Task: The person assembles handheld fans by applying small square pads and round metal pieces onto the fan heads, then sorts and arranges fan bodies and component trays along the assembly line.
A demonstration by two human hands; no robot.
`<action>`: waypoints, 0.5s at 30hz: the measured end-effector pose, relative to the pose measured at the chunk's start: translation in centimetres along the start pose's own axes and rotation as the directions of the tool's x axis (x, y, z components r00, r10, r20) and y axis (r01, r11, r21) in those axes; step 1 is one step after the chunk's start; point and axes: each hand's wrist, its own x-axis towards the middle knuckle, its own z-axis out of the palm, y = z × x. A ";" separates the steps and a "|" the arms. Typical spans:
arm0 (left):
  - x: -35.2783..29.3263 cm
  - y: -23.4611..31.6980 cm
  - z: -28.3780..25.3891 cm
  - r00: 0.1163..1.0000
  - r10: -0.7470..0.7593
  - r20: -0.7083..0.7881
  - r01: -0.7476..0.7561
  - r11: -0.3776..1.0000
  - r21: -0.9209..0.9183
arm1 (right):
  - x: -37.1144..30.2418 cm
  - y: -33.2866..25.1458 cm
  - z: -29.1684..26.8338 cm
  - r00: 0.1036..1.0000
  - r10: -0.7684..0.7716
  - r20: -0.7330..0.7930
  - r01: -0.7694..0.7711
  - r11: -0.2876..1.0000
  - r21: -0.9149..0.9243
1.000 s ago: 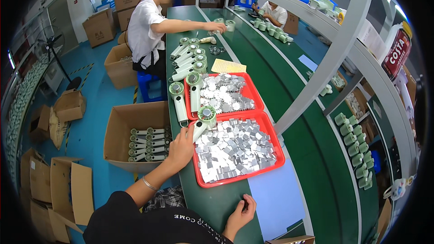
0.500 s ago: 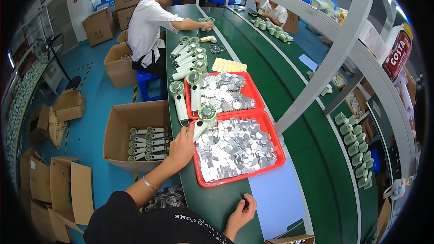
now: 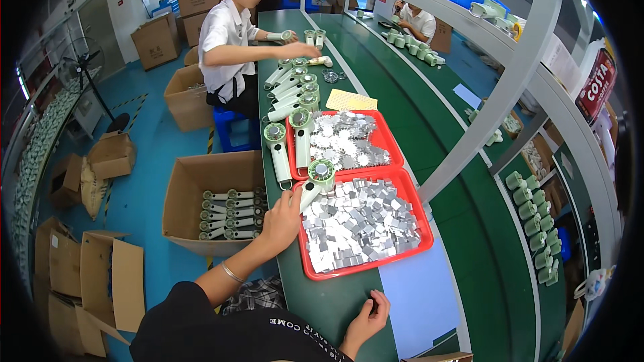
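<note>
My left hand (image 3: 280,220) is closed round the handle of a pale green handheld fan (image 3: 321,171). Its round head, with a grey disc at the centre, is held over the edge where two red trays meet. Small silver metal plates fill the nearer red tray (image 3: 429,244); toothed silver pieces lie in the farther red tray (image 3: 397,144). Two more handheld fans (image 3: 280,164) rest beside and on the farther tray's left edge. Low on the green table, my right hand (image 3: 367,322) has curled fingers; something dark shows between thumb and fingers, too unclear to name.
A cardboard box (image 3: 188,238) of similar fans stands on the floor to the left. Beyond the trays, several fans (image 3: 295,87) lie in a row near a yellow sheet (image 3: 351,100). A seated co-worker (image 3: 228,47) handles a fan. A grey metal post (image 3: 493,90) rises at right.
The view has shifted slightly. A grey disc shows in my fan's head where darker inner parts showed before. The co-worker now lifts a fan and reaches the other hand across the table.
</note>
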 end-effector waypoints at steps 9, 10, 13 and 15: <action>-0.2 -0.2 0.4 1.000 -0.018 -0.011 0.017 1.000 -0.020 | -0.1 0.5 -0.1 1.000 -0.011 0.010 0.011 1.000 0.000; -0.2 -0.2 0.4 1.000 -0.021 -0.006 0.021 1.000 -0.016 | -0.1 0.4 -0.1 1.000 -0.008 0.011 0.008 1.000 0.000; -0.2 -0.2 0.3 1.000 -0.012 -0.008 0.012 1.000 -0.017 | -0.1 0.2 0.1 1.000 -0.001 -0.017 0.002 1.000 0.013; -0.1 -0.2 0.3 1.000 -0.011 -0.011 0.011 1.000 -0.013 | 0.0 0.3 0.1 0.999 -0.001 -0.041 0.002 1.000 0.028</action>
